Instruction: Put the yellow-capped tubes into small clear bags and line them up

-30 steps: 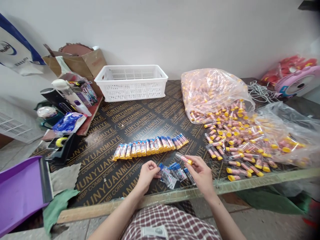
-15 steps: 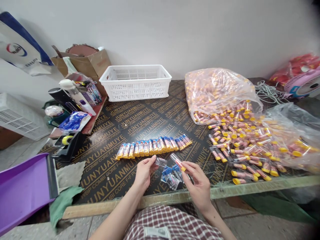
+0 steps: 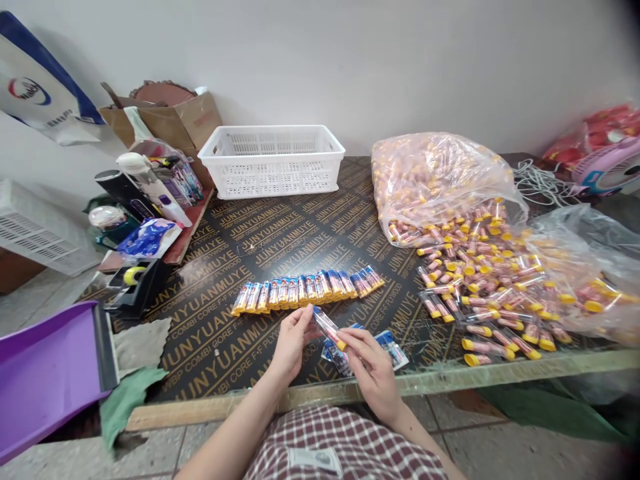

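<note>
My right hand (image 3: 373, 370) pinches a small clear tube (image 3: 329, 329) by its yellow-capped end; reddish-pink contents show inside it. The tube's far end meets my left hand (image 3: 291, 343), whose thumb and fingers are closed on a small clear plastic sleeve with a blue part. Whether the tube is inside the sleeve or only against it, I cannot tell. Below my hands lie flat blue-and-clear sleeves (image 3: 391, 349), partly hidden by the right hand. Just beyond stands a slanting row of blue-and-yellow wrapped tubes (image 3: 300, 290), lying side by side.
A white plastic basket (image 3: 273, 177) stands against the wall. At right, loose yellow-capped tubes (image 3: 490, 280) spill from a clear bag (image 3: 440, 167). A tape dispenser (image 3: 137, 283) and purple dustpan (image 3: 50, 373) are at left. The wooden table edge (image 3: 300, 399) runs before me.
My right hand has moved left with the tube, bringing its far end to the sleeve in my left hand. More of the flat sleeves show on the right.
</note>
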A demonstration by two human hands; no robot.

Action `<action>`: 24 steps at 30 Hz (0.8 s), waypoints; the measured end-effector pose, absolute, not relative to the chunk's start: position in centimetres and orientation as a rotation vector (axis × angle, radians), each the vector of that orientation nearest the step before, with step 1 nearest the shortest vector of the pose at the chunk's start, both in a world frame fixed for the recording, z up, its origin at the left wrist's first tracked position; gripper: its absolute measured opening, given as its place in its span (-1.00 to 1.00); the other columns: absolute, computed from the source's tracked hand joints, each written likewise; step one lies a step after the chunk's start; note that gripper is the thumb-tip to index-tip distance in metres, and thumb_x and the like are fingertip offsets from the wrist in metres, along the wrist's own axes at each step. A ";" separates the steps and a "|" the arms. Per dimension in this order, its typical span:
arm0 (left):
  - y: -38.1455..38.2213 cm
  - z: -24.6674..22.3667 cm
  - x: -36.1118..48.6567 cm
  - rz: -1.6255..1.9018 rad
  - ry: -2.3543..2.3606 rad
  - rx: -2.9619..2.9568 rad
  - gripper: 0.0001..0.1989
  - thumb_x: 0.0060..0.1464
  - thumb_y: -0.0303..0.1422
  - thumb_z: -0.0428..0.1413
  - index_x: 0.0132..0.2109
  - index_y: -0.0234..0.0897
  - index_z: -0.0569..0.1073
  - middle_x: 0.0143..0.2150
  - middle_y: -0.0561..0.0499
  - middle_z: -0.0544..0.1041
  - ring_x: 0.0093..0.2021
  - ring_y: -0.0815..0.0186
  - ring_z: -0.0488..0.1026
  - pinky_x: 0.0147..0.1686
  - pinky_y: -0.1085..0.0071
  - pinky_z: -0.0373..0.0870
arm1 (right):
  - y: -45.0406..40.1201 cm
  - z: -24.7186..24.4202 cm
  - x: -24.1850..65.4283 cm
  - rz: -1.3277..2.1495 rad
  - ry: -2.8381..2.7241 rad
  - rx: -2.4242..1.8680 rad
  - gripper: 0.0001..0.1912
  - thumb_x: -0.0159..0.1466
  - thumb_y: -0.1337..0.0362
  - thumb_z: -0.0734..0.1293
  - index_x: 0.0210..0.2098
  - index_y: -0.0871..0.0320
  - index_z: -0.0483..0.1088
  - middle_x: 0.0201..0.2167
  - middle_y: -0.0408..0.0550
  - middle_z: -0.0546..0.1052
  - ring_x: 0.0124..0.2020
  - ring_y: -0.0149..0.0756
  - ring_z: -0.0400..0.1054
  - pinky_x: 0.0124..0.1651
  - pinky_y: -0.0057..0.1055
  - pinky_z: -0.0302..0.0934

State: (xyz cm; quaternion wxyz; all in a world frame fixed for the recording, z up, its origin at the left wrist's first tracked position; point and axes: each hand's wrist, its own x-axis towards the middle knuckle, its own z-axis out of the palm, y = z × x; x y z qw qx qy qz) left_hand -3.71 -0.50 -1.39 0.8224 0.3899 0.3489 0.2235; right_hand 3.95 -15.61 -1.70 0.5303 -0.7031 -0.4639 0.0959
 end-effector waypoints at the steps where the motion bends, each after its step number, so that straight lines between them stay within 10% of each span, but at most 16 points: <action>1: -0.7 -1.1 -3.7 0.429 0.702 0.832 -0.61 -0.16 -0.16 0.27 -0.24 -0.36 0.51 -0.42 0.01 0.51 -0.43 0.39 0.44 -0.39 0.45 0.41 | -15.6 -1.9 4.0 0.232 -1.121 -1.680 -0.56 0.27 0.46 0.14 0.04 -0.07 0.36 -0.09 -0.03 0.43 -0.06 -0.23 0.36 -0.03 -0.25 0.31; 4: -1.0 -0.3 -3.9 0.323 0.647 0.817 -0.49 -0.18 -0.23 0.30 -0.05 -0.32 0.45 -0.41 0.02 0.52 -0.47 0.40 0.45 -0.38 0.44 0.41 | -15.4 -2.3 4.5 0.176 -1.158 -1.715 -0.45 0.20 0.49 0.18 0.14 -0.07 0.23 -0.07 -0.02 0.38 -0.03 -0.21 0.32 0.03 -0.20 0.27; 10: -1.8 0.0 -4.1 0.114 0.562 0.908 -0.66 -0.22 -0.20 0.31 -0.38 -0.43 0.52 -0.46 -0.05 0.52 -0.49 0.39 0.42 -0.43 0.46 0.35 | -15.1 -1.6 5.7 0.327 -1.299 -1.604 -0.11 -0.03 0.51 0.23 0.28 0.05 -0.07 0.29 0.04 -0.01 0.29 -0.02 -0.05 0.25 0.02 0.00; 24: -2.9 -0.2 -4.1 0.120 0.583 0.901 -0.65 -0.23 -0.22 0.32 -0.35 -0.43 0.51 -0.48 -0.01 0.50 -0.51 0.41 0.41 -0.47 0.49 0.35 | -15.1 -2.2 5.8 0.462 -1.269 -1.395 -0.06 -0.11 0.53 0.20 0.26 0.05 -0.07 0.18 0.04 0.21 0.19 -0.08 0.15 0.22 -0.09 0.11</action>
